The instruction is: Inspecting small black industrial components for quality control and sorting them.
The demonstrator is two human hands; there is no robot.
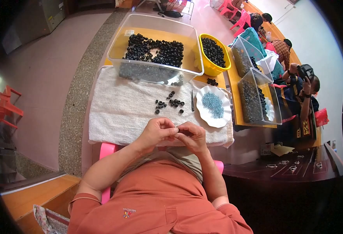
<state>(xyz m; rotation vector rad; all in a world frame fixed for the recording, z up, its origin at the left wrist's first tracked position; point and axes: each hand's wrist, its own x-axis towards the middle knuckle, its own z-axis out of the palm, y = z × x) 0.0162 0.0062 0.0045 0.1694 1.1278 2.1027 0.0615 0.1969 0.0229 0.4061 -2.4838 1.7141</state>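
Observation:
Above the near edge of a white towel [115,103], my two hands meet at the fingertips. A small dark piece [178,130], mostly hidden by the fingers, is pinched between them. My left hand [155,133] closes on it with thumb and forefinger, and my right hand [193,136] grips it from the other side. Several loose black ring-like pieces [175,102] lie on the towel beyond the hands. To their right rests a slim dark tool like tweezers [192,100]. A white scalloped plate [226,102] holds a heap of small, clear bluish pieces [213,104].
Behind the towel stands a clear plastic tub [118,46] with many black pieces. Beside it is a yellow basket [211,70] of the same. Further clear boxes [253,102] stand at right. Another person [308,87] holds up a camera; red chairs [3,104] flank the room.

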